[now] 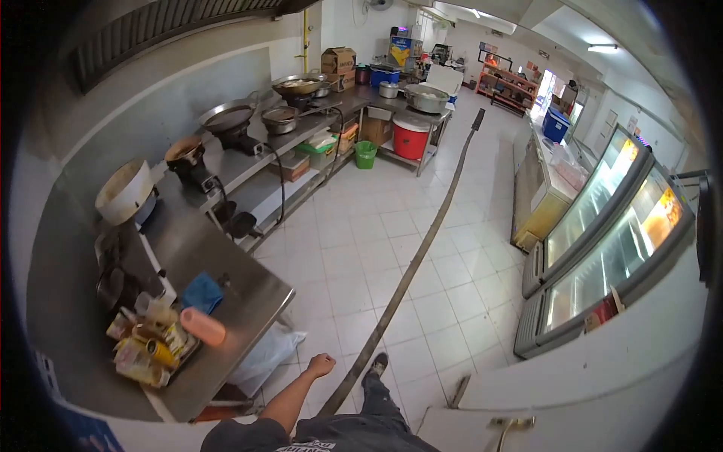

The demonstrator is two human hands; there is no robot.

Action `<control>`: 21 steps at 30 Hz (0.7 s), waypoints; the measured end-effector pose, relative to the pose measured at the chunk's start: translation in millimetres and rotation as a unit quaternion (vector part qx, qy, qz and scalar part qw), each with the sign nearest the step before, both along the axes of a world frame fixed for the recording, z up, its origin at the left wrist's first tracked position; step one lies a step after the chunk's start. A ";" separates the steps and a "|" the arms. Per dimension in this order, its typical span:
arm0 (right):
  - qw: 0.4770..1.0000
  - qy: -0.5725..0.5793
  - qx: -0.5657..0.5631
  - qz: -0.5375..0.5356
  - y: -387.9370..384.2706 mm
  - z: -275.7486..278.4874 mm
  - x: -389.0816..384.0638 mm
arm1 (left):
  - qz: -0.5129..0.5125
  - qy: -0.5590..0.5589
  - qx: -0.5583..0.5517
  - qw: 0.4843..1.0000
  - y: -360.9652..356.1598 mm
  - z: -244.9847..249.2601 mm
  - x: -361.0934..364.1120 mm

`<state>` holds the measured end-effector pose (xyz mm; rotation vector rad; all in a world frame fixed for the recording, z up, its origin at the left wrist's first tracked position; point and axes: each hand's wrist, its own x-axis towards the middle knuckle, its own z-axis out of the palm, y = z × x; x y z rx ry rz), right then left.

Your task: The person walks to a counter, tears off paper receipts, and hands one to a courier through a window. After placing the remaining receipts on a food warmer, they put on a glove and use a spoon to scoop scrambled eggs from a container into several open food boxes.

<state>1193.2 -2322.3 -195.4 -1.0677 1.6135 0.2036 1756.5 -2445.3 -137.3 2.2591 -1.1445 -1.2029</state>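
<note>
My left hand [321, 365] hangs low in front of my body, its fingers curled into a loose fist with nothing visible in it. Just right of it, and apart from it, a long brownish pole [410, 271] with a dark tip runs from beside my torso up across the view of the tiled floor. What supports its near end is hidden. My right hand does not show. The nearest surface to my left hand is a steel table [245, 301], bearing an orange-pink container [202, 326], a blue cloth [201, 293] and a tray of bottles and packets.
Pans and burners stand along the steel counter [173, 200] at left. A green bin [365, 154] and a red tub [410, 138] are further ahead. Glass-door fridges [602, 256] line the right, beyond a white wall or door [572, 384]. A plastic bag [263, 358] hangs below the table.
</note>
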 end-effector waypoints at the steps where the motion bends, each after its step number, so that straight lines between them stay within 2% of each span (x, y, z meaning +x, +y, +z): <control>1: 1.000 0.000 -0.005 -0.001 -25.8 -1.5 2.8 | 0.005 -0.001 0.003 1.000 -30.9 -3.2 1.2; 3: 1.000 0.003 -0.020 0.003 -83.4 -0.3 9.7 | 0.015 0.000 0.004 1.000 -88.4 -15.3 2.4; 6: 0.996 0.004 -0.073 0.048 -193.2 -4.4 24.2 | -0.069 -0.020 0.170 0.983 -132.5 -42.9 20.4; 7: 0.989 0.009 -0.117 0.095 -237.8 -4.3 29.8 | -0.095 -0.004 0.246 0.965 -141.6 -43.6 23.9; 8: 0.965 0.020 -0.190 0.178 -289.5 -4.2 32.6 | -0.094 -0.007 0.267 0.959 -148.0 -43.4 25.8; 9: 0.922 0.054 -0.263 0.280 -340.3 -2.8 40.4 | -0.097 -0.011 0.289 0.952 -156.6 -43.8 28.7; 10: 0.903 0.076 -0.218 0.363 -394.1 -20.4 47.8 | -0.102 -0.014 0.304 0.947 -169.0 -36.4 30.0; 11: 0.877 0.099 -0.169 0.438 -480.7 -72.1 51.0 | -0.113 -0.018 0.319 0.941 -188.0 -32.8 30.8; 12: 0.978 -0.075 -0.166 0.104 -526.5 -170.4 29.6 | -0.090 0.001 0.329 0.940 -207.2 -39.4 32.9; 13: 0.961 -0.193 -0.100 -0.169 -588.3 -134.5 49.5 | -0.066 0.020 0.337 0.939 -226.4 -50.5 36.4; 14: 0.885 -0.286 -0.049 -0.363 -644.7 -97.3 75.1 | -0.039 0.037 0.344 0.937 -247.1 -62.6 38.6; 16: 0.958 -0.171 -0.143 -0.181 -741.0 -4.2 109.6 | 0.022 0.084 0.374 0.923 -291.2 -87.7 37.5; 17: 0.956 -0.167 -0.148 -0.188 -778.7 24.5 118.6 | 0.045 0.105 0.389 0.914 -315.6 -98.9 35.3; 19: 0.963 -0.110 -0.212 -0.126 -849.1 48.2 130.2 | 0.052 0.119 0.402 0.907 -386.2 -107.5 32.4; 21: 0.970 -0.083 -0.194 -0.118 -897.2 37.1 124.1 | 0.044 0.062 0.406 0.911 -462.9 -111.5 35.6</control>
